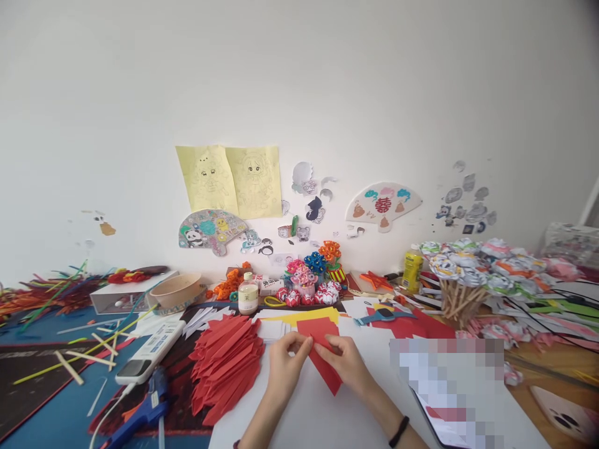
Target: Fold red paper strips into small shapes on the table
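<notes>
Red paper (327,374) between left hand (286,360) and right hand (345,360), each pinching one side. Heap of red strips (227,365) just left of the hands. Yellow paper (284,318) just beyond; farther, leftward, a bottle (248,297); rightward, decorated fan (384,204) on the wall (299,81).
</notes>
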Demonstrator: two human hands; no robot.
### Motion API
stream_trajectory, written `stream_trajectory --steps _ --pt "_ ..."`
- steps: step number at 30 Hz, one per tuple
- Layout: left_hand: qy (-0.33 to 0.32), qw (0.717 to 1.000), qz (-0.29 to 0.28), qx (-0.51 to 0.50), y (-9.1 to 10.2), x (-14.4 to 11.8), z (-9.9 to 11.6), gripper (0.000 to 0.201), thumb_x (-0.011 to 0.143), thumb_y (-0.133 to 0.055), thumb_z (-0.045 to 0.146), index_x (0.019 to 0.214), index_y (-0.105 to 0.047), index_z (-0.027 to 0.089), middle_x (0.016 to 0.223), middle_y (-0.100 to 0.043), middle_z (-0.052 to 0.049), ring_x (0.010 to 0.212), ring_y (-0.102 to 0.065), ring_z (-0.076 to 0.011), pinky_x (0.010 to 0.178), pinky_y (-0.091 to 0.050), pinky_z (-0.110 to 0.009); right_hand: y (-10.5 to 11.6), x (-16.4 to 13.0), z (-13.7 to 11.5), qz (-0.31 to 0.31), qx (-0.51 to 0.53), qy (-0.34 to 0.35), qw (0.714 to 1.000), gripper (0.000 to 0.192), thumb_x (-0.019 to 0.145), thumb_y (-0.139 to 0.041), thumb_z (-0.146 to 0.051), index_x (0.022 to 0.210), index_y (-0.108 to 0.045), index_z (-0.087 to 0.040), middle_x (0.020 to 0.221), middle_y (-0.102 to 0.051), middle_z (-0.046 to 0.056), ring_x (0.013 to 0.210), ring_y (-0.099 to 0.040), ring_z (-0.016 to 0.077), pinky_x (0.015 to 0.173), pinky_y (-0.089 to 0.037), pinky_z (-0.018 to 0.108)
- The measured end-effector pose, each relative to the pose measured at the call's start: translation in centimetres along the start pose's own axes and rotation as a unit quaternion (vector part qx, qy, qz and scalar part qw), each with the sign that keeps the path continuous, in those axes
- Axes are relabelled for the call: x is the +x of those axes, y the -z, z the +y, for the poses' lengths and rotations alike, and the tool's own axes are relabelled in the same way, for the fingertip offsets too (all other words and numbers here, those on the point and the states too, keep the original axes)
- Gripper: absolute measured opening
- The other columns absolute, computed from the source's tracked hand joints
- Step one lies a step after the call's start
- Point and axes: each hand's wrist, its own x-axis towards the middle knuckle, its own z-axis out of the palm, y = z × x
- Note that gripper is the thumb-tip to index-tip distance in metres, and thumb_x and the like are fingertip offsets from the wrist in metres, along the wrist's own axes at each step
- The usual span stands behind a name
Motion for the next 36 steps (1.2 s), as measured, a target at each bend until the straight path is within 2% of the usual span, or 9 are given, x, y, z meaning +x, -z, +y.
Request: stream_trajectory --steps 5,11,20,25,28,31,34,36 --pt "-0.013 1.0 -0.018 0.021 0.4 0.3 0.3 0.021 0.085 -0.054 0.033 0.072 -0.059 0.017 0.069 -0.06 -0.001 0.065 -0.05 -0.015 0.061 -0.039 -0.023 0.3 0.0 -0.2 -0.022 -0.016 0.012 1.0 0.043 0.083 -0.053 -0.035 0.059 -0.021 -0.021 0.059 -0.02 -0.007 0.055 -0.021 0.0089 0.05 -0.016 0.025" --pt "-0.038 0.999 -0.028 0.018 -0.2 0.2 0.5 0.019 0.088 -0.045 0.027 0.071 -0.047 0.019 0.069 -0.05 0.001 0.064 -0.044 -0.0142 0.059 -0.036 -0.023 0.2 0.0 -0.1 -0.031 -0.028 0.022 0.999 0.044 0.083 -0.053 -0.035 0.057 -0.021 -0.021 0.058 -0.02 -0.007 0.055 -0.022 0.0089 0.05 -0.016 0.025" --pt "-0.022 0.998 -0.049 0.022 0.3 0.2 0.8 0.026 0.09 -0.044 0.036 0.071 -0.049 0.019 0.068 -0.052 0.001 0.063 -0.046 -0.0144 0.057 -0.036 -0.023 0.3 -0.1 -0.4 -0.013 -0.075 0.044 0.996 0.042 0.083 -0.053 -0.033 0.056 -0.022 -0.021 0.057 -0.023 -0.007 0.054 -0.023 0.0092 0.05 -0.018 0.025" --pt "-0.047 0.998 -0.033 0.02 0.3 0.1 1.3 0.026 0.09 -0.044 0.036 0.071 -0.049 0.019 0.068 -0.053 0.0 0.064 -0.047 -0.0144 0.06 -0.038 -0.023 0.2 -0.2 -0.8 -0.008 -0.081 0.058 0.995 0.043 0.083 -0.052 -0.033 0.056 -0.021 -0.021 0.056 -0.022 -0.006 0.054 -0.023 0.0093 0.05 -0.018 0.025" --pt "-0.028 0.999 -0.027 0.017 0.4 0.2 1.4 0.031 0.09 -0.042 0.04 0.068 -0.048 0.019 0.064 -0.051 0.001 0.06 -0.045 -0.0136 0.057 -0.035 -0.022 0.2 -0.3 -0.9 0.001 -0.08 0.061 0.995 0.043 0.083 -0.052 -0.034 0.056 -0.022 -0.021 0.056 -0.023 -0.006 0.054 -0.023 0.0093 0.05 -0.019 0.025" --pt "-0.008 0.999 -0.05 0.015 0.6 0.4 1.3 0.036 0.091 -0.041 0.044 0.066 -0.047 0.019 0.061 -0.048 0.002 0.056 -0.044 -0.0125 0.054 -0.033 -0.022 0.3 -0.3 -1.1 0.011 -0.08 0.066 0.995 0.043 0.084 -0.051 -0.035 0.055 -0.022 -0.021 0.055 -0.024 -0.006 0.053 -0.024 0.0094 0.05 -0.019 0.025" --pt "-0.018 0.995 -0.095 0.008 0.7 0.3 1.3 0.035 0.09 -0.044 0.044 0.068 -0.05 0.018 0.06 -0.049 0.003 0.056 -0.044 -0.0124 0.054 -0.032 -0.022 0.3 -0.3 -1.2 0.025 -0.07 0.071 0.995 0.044 0.085 -0.05 -0.037 0.055 -0.021 -0.021 0.055 -0.025 -0.006 0.053 -0.025 0.0097 0.05 -0.019 0.025" --pt "-0.027 0.994 -0.107 0.001 0.6 0.2 1.3 0.034 0.089 -0.046 0.044 0.068 -0.051 0.018 0.059 -0.049 0.003 0.056 -0.044 -0.0124 0.054 -0.032 -0.022 0.3 -0.3 -1.3 0.03 -0.064 0.075 0.995 0.045 0.085 -0.05 -0.038 0.055 -0.021 -0.021 0.055 -0.025 -0.005 0.054 -0.026 0.0098 0.049 -0.019 0.025"
